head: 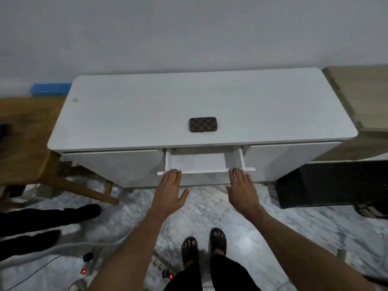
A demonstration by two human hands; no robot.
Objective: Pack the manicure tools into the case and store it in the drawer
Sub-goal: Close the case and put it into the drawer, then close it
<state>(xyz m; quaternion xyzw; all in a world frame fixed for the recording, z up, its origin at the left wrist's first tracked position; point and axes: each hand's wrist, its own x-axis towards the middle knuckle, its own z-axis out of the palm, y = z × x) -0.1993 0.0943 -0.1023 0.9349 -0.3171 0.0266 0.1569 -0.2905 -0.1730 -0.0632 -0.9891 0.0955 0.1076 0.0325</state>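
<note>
A closed brown checkered manicure case (203, 124) lies flat on the white cabinet top (126, 114), near its front edge. Just below it the middle drawer (197, 161) stands pulled out part way, its white inside bare. My left hand (171, 191) rests flat with fingertips on the left end of the drawer's front panel. My right hand (243, 189) does the same at the right end. Both hands have fingers stretched out and hold nothing. No loose tools are in view.
A wooden table (25, 131) stands left of the cabinet, a beige surface (361, 95) and a black box (331, 183) to the right. Another person's dark legs (46, 217) are at the left. Power strips and cables (84, 269) lie on the marble floor by my feet.
</note>
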